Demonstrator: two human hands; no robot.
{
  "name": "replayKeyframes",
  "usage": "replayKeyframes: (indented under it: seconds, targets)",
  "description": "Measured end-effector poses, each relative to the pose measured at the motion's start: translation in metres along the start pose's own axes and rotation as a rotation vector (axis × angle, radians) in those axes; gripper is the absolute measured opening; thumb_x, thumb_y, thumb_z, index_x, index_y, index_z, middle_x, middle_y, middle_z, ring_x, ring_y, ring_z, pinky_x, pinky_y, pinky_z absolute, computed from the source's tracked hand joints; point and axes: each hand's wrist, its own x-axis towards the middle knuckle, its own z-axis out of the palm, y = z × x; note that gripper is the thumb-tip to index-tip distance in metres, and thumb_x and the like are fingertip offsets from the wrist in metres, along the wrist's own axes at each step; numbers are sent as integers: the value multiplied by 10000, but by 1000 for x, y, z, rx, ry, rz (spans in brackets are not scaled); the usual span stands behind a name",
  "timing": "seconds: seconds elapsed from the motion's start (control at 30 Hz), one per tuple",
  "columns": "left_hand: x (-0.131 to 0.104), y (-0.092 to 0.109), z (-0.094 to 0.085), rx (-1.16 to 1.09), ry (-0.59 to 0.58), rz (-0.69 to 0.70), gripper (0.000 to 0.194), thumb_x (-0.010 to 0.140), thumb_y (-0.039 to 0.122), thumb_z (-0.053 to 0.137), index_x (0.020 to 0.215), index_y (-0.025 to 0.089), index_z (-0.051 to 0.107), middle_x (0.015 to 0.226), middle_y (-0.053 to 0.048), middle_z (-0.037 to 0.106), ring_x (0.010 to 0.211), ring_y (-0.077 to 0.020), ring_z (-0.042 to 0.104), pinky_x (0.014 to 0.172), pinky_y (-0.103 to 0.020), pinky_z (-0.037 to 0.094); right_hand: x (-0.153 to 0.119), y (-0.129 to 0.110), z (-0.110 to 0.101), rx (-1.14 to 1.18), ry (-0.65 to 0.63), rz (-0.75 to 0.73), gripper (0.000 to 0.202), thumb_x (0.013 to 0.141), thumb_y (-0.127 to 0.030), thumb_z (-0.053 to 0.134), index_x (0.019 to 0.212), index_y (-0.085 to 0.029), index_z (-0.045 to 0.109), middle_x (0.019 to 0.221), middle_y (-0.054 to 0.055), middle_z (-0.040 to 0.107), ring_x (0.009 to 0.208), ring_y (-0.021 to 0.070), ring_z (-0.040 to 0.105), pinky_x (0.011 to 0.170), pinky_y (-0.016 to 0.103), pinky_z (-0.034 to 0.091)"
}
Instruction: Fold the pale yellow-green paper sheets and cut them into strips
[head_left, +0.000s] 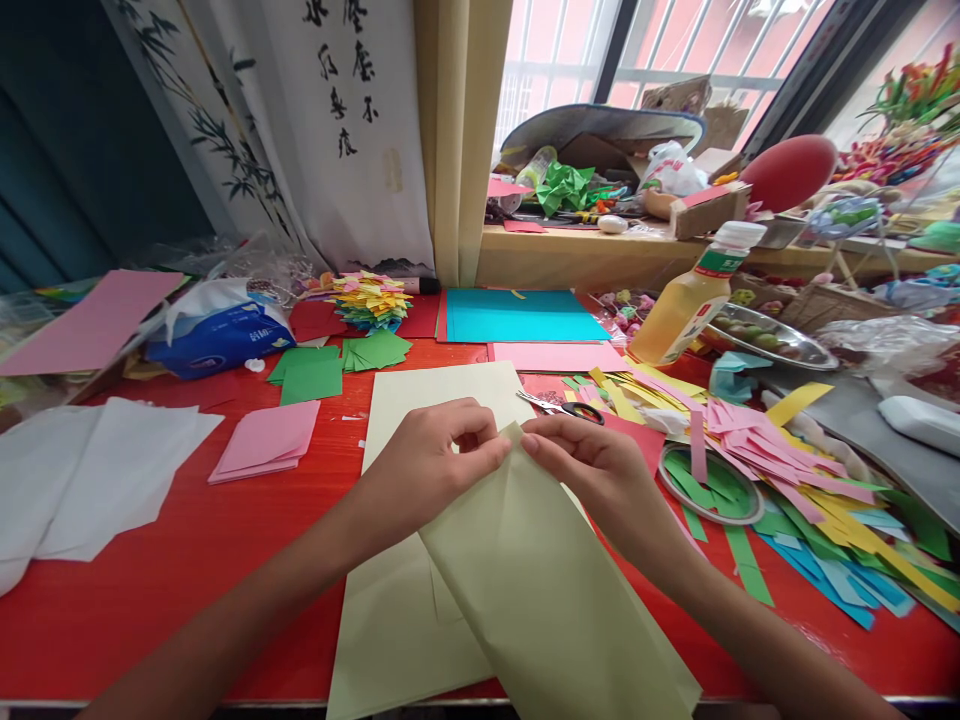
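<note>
Both hands pinch the top corner of a pale yellow-green sheet of paper [555, 590], which looks folded and hangs toward me over the front edge of the table. My left hand [442, 460] grips it from the left, thumb and fingertips together. On the other side of the same corner, my right hand [592, 465] holds it between thumb and fingers. Beneath lies more pale yellow-green paper [397, 620], flat on the red table [285, 560]. Just beyond my right hand are scissors [574, 408], their blades pointing away to the left.
Pink squares [262, 440], green squares [311, 375] and white sheets [112, 480] lie on the left. Farther back are a blue tissue pack [221, 340], a folded-paper piece [371, 300] and blue paper [525, 315]. Cut strips [772, 440], a tape roll [754, 510] and a bottle [686, 305] are right.
</note>
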Motion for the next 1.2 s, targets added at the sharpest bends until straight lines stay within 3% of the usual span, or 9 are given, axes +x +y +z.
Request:
replayKeyframes:
  seconds: [0.33, 0.77, 1.2]
  targets:
    - [-4, 6, -2, 24, 81, 5, 237, 796, 354, 471, 636, 181, 477, 674, 31, 524, 632, -100, 476, 538, -216, 337, -2, -5, -2, -14, 83, 28, 172, 773, -367, 546, 785, -206, 606, 666, 0, 592, 536, 98, 514, 409, 183, 365]
    - [-4, 5, 0, -195, 117, -36, 198, 794, 381, 473, 725, 199, 508, 702, 31, 542, 644, -95, 511, 530, -195, 379, -1, -6, -2, 5, 110, 27, 201, 758, -389, 557, 796, -202, 619, 684, 8, 605, 550, 106, 536, 430, 190, 404]
    - [-4, 4, 1, -246, 113, -45, 150, 783, 328, 494, 724, 191, 493, 681, 22, 512, 622, -97, 486, 514, -197, 376, -2, -4, -1, -44, 124, 33, 208, 761, -400, 545, 806, -209, 614, 702, 19, 618, 563, 128, 556, 421, 203, 416]
